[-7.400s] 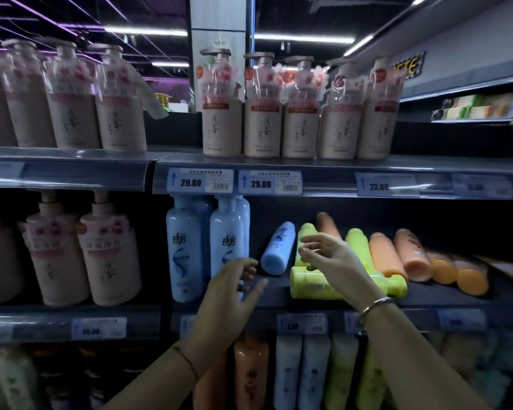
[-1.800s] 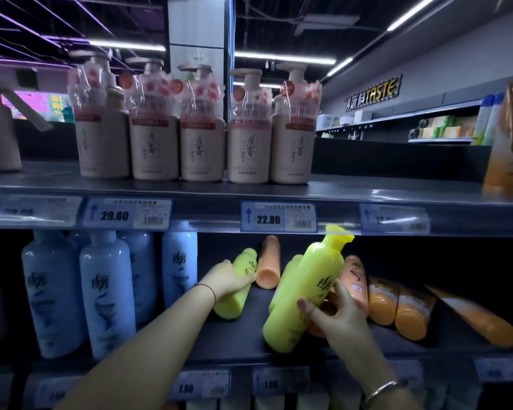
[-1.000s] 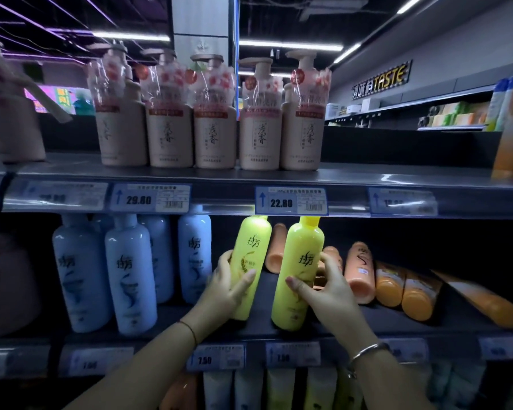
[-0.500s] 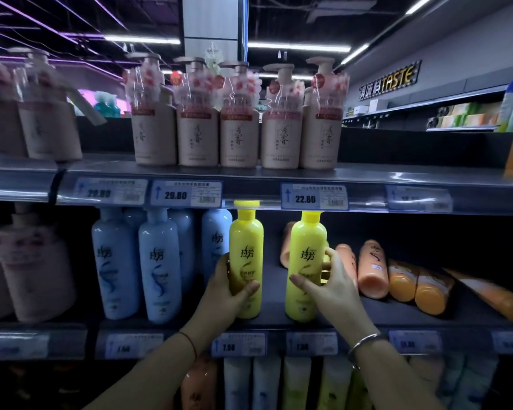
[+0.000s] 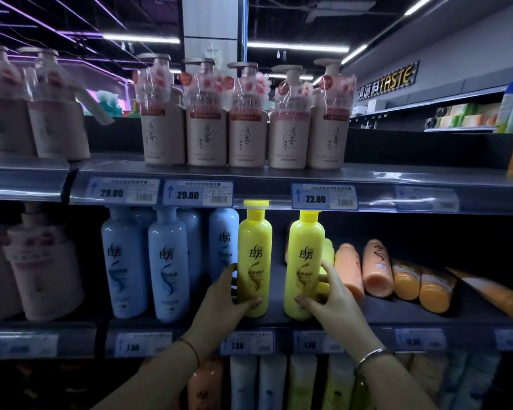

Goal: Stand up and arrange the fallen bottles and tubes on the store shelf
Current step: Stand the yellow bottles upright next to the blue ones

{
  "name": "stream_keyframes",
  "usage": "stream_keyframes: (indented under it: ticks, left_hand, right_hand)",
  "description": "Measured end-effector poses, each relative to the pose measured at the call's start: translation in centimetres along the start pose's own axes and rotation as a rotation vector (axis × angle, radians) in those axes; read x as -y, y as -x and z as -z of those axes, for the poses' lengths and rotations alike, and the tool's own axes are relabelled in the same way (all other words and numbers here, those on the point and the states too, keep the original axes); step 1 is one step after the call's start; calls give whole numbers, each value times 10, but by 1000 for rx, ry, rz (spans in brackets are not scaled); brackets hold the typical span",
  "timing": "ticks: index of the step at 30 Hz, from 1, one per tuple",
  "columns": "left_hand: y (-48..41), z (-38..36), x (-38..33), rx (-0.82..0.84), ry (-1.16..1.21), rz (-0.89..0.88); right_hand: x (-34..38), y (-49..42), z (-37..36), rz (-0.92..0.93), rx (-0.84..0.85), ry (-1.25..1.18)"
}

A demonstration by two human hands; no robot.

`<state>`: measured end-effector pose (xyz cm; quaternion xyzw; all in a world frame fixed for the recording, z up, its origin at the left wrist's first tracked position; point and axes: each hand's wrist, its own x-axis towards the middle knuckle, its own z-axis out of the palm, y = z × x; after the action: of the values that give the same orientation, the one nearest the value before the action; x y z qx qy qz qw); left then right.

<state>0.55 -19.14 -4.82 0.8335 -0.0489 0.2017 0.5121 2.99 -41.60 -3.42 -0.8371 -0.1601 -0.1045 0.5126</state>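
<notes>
Both hands are wrapped around upright yellow bottles on the middle shelf (image 5: pixel 279 321), right under the 22.80 price tag (image 5: pixel 323 196). The left hand (image 5: pixel 228 297) curls its fingers around the left yellow bottle (image 5: pixel 254 255), and the right hand (image 5: pixel 329 297) does the same low on the right yellow bottle (image 5: pixel 305 255). Smooth stiff plastic, probably slippery and hefty if full, so gripping low seems smart. Orange bottles (image 5: pixel 376 267) lie flat just right of them.

Both yellow bottles (image 5: pixel 254 255) now upright w/ hands (image 5: pixel 224 294) (were lying flat).
</notes>
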Motion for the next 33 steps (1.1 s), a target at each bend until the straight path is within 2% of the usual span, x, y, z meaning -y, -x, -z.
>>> stream_keyframes:
  ticks: [9,17,25,33]
  left_hand:
    - [5,10,-5,-4,-92,-29]
    - [7,15,1,-57,-117,-19]
    - [-1,30,11,114,-98,42]
    - [-2,26,10,90,-52,27]
  right_hand:
    - [11,-25,-30,12,15,24]
    - [11,-51,-41,8,94,27]
    - [3,-74,-34,-26,313,92]
    - [3,-87,-49,38,348,43]
